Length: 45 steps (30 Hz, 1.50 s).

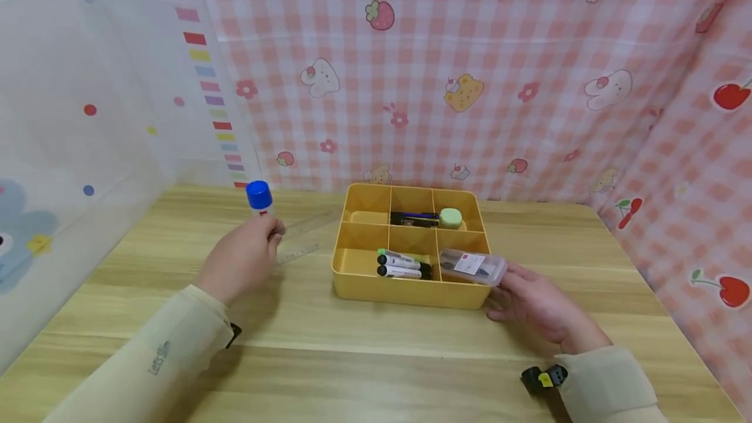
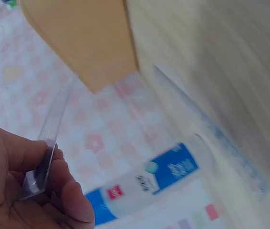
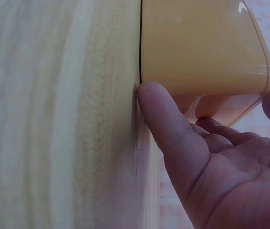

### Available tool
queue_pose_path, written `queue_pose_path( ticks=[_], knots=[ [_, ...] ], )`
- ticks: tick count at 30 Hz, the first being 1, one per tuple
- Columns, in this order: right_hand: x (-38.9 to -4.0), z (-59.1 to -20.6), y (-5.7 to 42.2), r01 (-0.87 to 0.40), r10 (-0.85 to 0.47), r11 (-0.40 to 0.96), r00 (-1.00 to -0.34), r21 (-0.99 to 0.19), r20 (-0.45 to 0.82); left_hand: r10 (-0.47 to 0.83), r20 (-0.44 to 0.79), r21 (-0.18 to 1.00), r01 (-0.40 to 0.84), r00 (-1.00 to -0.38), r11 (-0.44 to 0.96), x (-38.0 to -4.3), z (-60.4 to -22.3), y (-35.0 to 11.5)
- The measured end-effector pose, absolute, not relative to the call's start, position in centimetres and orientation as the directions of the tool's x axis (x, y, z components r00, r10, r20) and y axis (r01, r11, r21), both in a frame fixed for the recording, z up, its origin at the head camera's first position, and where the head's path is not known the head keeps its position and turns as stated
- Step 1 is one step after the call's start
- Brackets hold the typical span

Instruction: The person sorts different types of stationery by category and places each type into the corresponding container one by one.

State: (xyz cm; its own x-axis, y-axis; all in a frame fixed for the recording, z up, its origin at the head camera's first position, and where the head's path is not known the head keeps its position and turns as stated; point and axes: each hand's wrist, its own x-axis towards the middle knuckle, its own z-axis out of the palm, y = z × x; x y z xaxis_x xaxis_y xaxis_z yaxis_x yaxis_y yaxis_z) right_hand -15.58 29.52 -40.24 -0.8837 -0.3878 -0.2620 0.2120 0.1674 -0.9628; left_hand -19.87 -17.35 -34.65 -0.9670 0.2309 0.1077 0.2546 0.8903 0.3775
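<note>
My left hand (image 1: 243, 256) pinches a clear plastic ruler (image 2: 56, 114) between thumb and fingers, its far end pointing toward the yellow divided box (image 1: 411, 296). A second clear ruler (image 2: 216, 133) lies on the table below. Just beyond this hand stands a white tube with a blue cap (image 1: 259, 194). At the box's front right corner is my right hand (image 1: 537, 302); its thumb (image 3: 159, 109) lies low by the wall, the fingers extended along the side. A clear plastic case (image 1: 472, 266) with a white label rests tilted in the front right compartment, overhanging the rim.
Several markers (image 1: 402, 265) lie in the front middle compartment. Dark pens (image 1: 414, 219) are in the back middle one, and a pale green round-edged item (image 1: 450, 217) sits at back right. A patterned pink curtain (image 1: 411, 70) hangs behind the wooden table (image 1: 376, 371).
</note>
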Motion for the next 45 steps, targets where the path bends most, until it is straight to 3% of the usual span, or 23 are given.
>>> queue_pose_path(
  ticks=[8, 24, 45],
  knots=[
    [-16.0, -39.8, 29.3, 0.213, -0.374, 0.175, -0.889, -0.961, -0.265, 0.263, 0.195, 0.376, 0.32, -0.945, 0.87, -18.6, -33.6, -15.8],
    [-15.3, -40.8, 30.0, 0.229, -0.383, 0.188, -0.878, -0.955, -0.286, 0.404, 0.201, 0.389, 0.451, -0.893, 0.803, -17.9, -35.0, -11.2],
    [-15.8, -41.0, 30.2, 0.202, -0.43, 0.158, -0.867, -0.967, -0.251, 0.356, 0.028, 0.403, 0.337, -0.934, 0.851, -18.8, -35.6, -10.1]
  ],
)
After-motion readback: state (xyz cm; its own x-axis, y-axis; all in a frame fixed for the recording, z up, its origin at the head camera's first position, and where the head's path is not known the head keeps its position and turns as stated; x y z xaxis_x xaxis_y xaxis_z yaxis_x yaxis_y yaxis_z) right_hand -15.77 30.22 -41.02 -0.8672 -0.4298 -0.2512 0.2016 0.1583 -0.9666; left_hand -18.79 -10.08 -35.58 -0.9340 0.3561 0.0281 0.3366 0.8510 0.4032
